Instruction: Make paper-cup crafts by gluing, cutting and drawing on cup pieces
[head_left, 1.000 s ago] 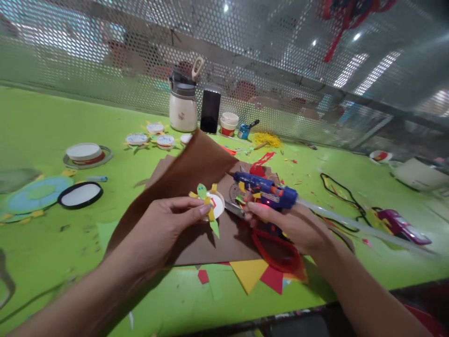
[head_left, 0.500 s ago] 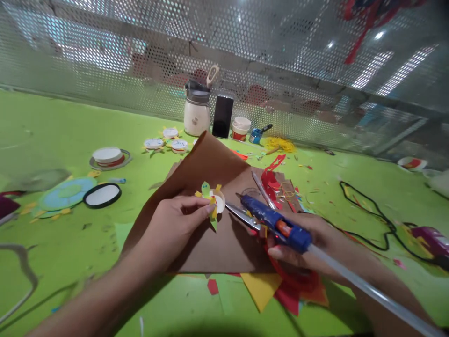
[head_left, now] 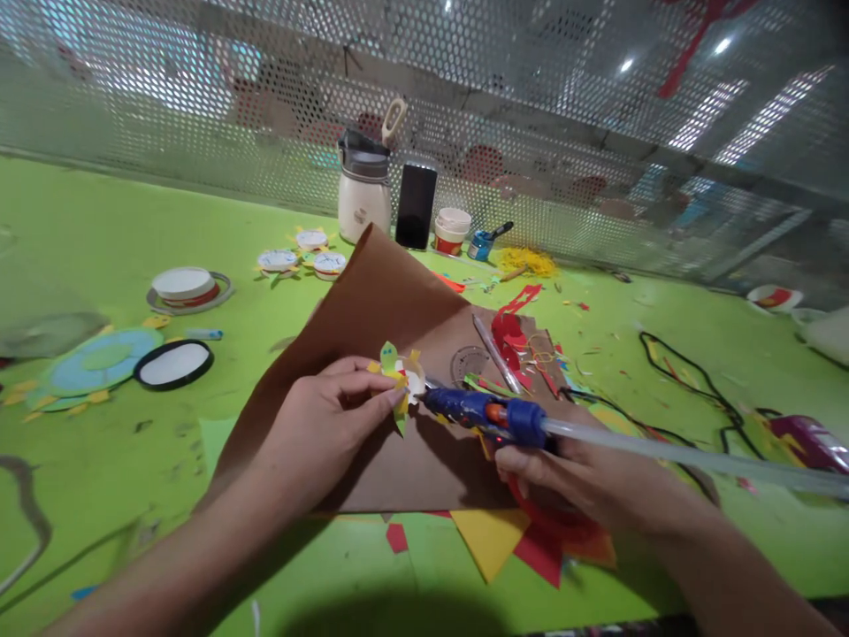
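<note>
Pinching a paper turtle [head_left: 412,379], left hand [head_left: 335,416] — right hand [head_left: 570,469] clasped round a glue gun [head_left: 474,412] (blue)

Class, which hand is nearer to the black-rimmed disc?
Left. The left hand is right of the disc, holding a paper turtle; the right hand, gripping a glue gun, is farther right.

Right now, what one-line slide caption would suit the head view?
Left hand pinches a small turtle craft; right hand holds a blue glue gun, nozzle close by.
</note>
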`<move>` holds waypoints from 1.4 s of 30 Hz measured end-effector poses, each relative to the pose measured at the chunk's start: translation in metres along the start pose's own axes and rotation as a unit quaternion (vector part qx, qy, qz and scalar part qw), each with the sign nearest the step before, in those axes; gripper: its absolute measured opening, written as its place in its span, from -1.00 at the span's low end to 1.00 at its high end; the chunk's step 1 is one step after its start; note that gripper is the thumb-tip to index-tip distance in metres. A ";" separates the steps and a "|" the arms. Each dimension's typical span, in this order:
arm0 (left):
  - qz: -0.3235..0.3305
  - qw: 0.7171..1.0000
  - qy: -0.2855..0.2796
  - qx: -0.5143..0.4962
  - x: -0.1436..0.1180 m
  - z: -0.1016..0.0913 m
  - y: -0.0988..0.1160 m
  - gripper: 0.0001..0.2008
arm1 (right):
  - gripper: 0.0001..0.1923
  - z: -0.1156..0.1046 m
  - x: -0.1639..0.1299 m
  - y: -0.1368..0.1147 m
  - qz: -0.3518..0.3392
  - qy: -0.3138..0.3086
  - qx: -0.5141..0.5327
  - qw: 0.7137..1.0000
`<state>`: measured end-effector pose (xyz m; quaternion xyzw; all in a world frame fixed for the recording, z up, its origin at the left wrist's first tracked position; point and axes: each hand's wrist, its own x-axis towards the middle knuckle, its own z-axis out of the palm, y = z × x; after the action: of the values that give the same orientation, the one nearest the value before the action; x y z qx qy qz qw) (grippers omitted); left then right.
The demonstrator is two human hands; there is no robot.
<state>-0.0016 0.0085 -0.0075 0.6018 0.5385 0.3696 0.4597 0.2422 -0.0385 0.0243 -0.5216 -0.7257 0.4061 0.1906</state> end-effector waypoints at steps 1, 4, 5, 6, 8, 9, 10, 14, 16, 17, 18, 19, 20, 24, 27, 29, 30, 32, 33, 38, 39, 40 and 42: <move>-0.014 1.000 -0.004 -0.009 0.000 0.000 0.001 -0.83 | -0.61 0.001 -0.001 0.002 0.005 -0.002 0.000 1.000; -0.052 0.998 -0.008 -0.021 -0.001 0.001 0.002 -0.82 | -0.54 0.002 -0.002 0.004 0.028 -0.016 0.009 0.999; -0.056 0.998 -0.007 -0.017 -0.001 0.002 0.002 -0.81 | -0.53 0.003 -0.002 0.004 0.034 -0.021 0.010 0.999; -0.056 0.998 -0.005 -0.011 -0.001 0.002 0.002 -0.80 | -0.53 0.003 -0.002 0.003 0.039 -0.026 0.010 0.999; -0.039 0.999 -0.003 0.005 -0.001 0.002 0.000 -0.80 | -0.53 0.003 -0.002 0.001 0.048 -0.030 0.016 0.998; -0.024 1.000 -0.001 0.013 0.000 0.002 0.000 -0.81 | -0.53 0.003 -0.002 0.000 0.050 -0.030 0.020 0.998; -0.011 1.000 0.000 0.020 0.000 0.002 0.000 -0.81 | -0.54 0.003 -0.002 0.000 0.052 -0.029 0.025 0.998; -0.027 1.000 -0.002 0.012 -0.001 0.003 0.000 -0.82 | -0.57 0.005 -0.002 -0.001 0.058 -0.039 0.051 0.996; -0.044 0.999 -0.001 0.005 -0.001 0.003 0.001 -0.82 | -0.57 0.005 -0.003 0.000 0.066 -0.045 0.054 0.995; -0.043 0.999 0.002 0.004 -0.001 0.003 0.001 -0.82 | -0.57 0.005 -0.003 0.000 0.067 -0.048 0.054 0.995; -0.041 0.999 0.002 0.003 -0.001 0.004 0.001 -0.83 | -0.57 0.005 -0.003 0.000 0.068 -0.049 0.054 0.995; -0.037 0.999 0.002 0.003 -0.001 0.004 0.001 -0.83 | -0.57 0.005 -0.003 -0.001 0.069 -0.050 0.054 0.995; -0.033 0.999 0.002 0.003 -0.001 0.004 0.001 -0.83 | -0.56 0.004 -0.003 -0.001 0.070 -0.049 0.054 0.995; -0.028 1.000 -0.006 0.013 -0.001 0.004 -0.001 -0.81 | -0.54 0.003 -0.005 0.000 0.067 -0.041 0.051 0.996; 0.001 0.999 -0.004 0.033 -0.002 0.004 0.000 -0.81 | -0.53 0.004 -0.005 0.003 0.075 -0.044 0.058 0.995; 0.032 0.998 0.007 0.047 -0.001 0.003 0.001 -0.82 | -0.52 0.005 -0.006 0.004 0.087 -0.048 0.062 0.993; 0.039 0.998 0.010 0.049 -0.001 0.004 0.001 -0.82 | -0.50 0.005 -0.006 0.004 0.092 -0.050 0.061 0.993; 0.026 0.999 0.004 0.041 -0.001 0.004 0.000 -0.82 | -0.49 0.004 -0.007 0.005 0.099 -0.051 0.058 0.992; 0.014 0.999 -0.002 0.034 -0.001 0.005 0.000 -0.82 | -0.49 0.004 -0.007 0.004 0.101 -0.048 0.057 0.992; -0.010 1.000 -0.015 0.024 -0.002 0.005 -0.004 -0.79 | -0.50 0.001 -0.009 0.002 0.086 -0.048 0.044 0.994; -0.002 0.999 -0.015 0.031 -0.002 0.005 -0.004 -0.79 | -0.50 0.001 -0.009 0.001 0.079 -0.051 0.039 0.995; 0.010 0.999 -0.015 0.039 -0.002 0.004 -0.004 -0.79 | -0.50 0.000 -0.009 0.001 0.072 -0.052 0.035 0.995; 0.034 0.998 -0.013 0.050 -0.002 0.004 -0.003 -0.78 | -0.50 -0.001 -0.009 0.001 0.070 -0.048 0.031 0.996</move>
<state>0.0008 0.0060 -0.0110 0.6465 0.5294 0.3496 0.4236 0.2465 -0.0463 0.0256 -0.5453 -0.6826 0.4652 0.1424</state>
